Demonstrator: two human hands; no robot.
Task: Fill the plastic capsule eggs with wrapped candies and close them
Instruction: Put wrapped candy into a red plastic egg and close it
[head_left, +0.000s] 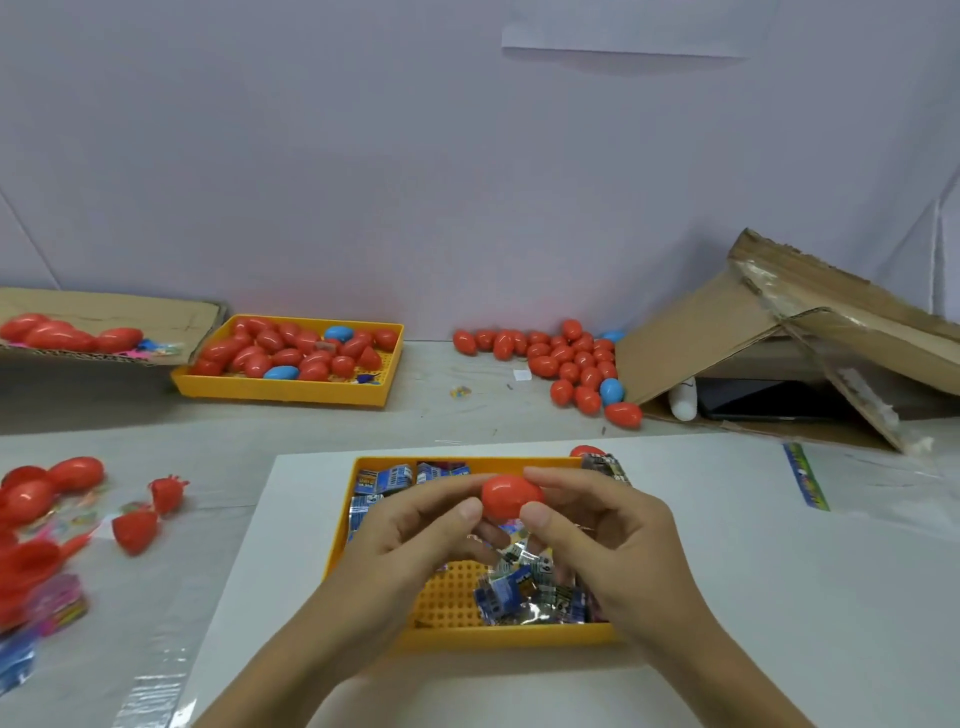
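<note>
A closed red capsule egg (510, 497) is held above the near yellow tray (467, 636). My left hand (415, 530) pinches its left end with thumb and fingers. My right hand (602, 525) pinches its right end the same way. Under the hands the tray holds several wrapped candies (524, 592) in blue and silver foil; more wrapped candies (387, 480) lie along its far side. Part of the tray is hidden by my hands.
A far yellow tray (280, 392) holds several red and blue eggs. Loose red eggs (566, 364) lie at the back right beside a collapsed cardboard box (727, 332). Open red egg halves (135, 530) and packets lie at the left. A white board (779, 571) lies under the near tray.
</note>
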